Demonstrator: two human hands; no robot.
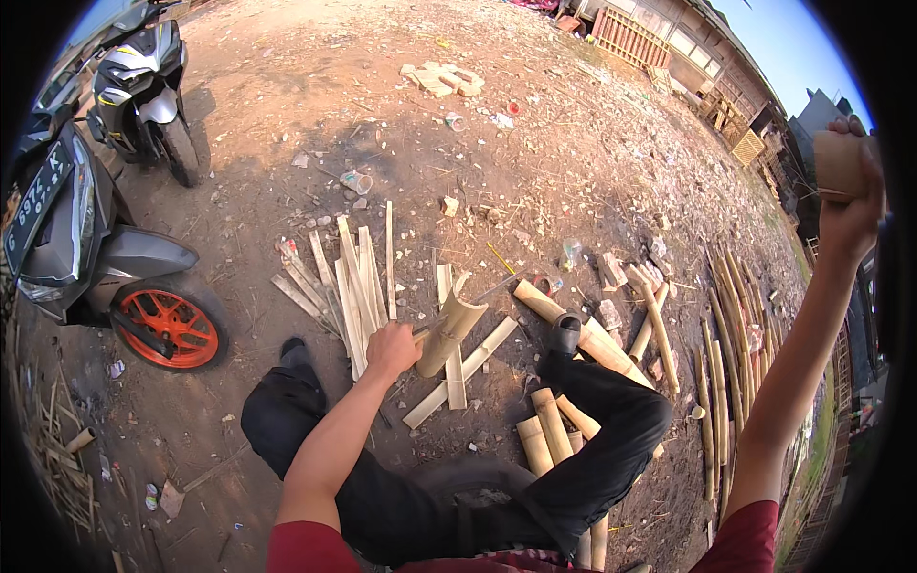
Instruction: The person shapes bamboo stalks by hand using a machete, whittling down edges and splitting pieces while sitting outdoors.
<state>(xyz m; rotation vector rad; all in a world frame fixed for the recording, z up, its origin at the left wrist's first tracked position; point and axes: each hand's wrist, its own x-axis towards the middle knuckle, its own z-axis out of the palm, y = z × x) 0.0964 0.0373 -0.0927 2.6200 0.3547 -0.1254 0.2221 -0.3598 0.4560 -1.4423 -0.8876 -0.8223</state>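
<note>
My left hand (394,350) is closed round the short handle of a large knife. A thin grey blade (499,286) shows past the far side of a bamboo piece (451,336), whose upper end is split open and hollow. How deep the blade sits in the bamboo is hidden. The bamboo stands tilted between my legs, beside flat split strips (462,371) on the ground. High at the far right, my right hand (867,186) is raised and grips a pale wooden block (839,164), well apart from the bamboo.
Long bamboo strips (355,286) lie left of the upright piece. Bamboo poles (592,334) and cut lengths (544,428) lie by my right leg, and a long stack (731,353) further right. Two motorbikes (143,76) stand left. Bricks (611,272) and litter dot the dirt.
</note>
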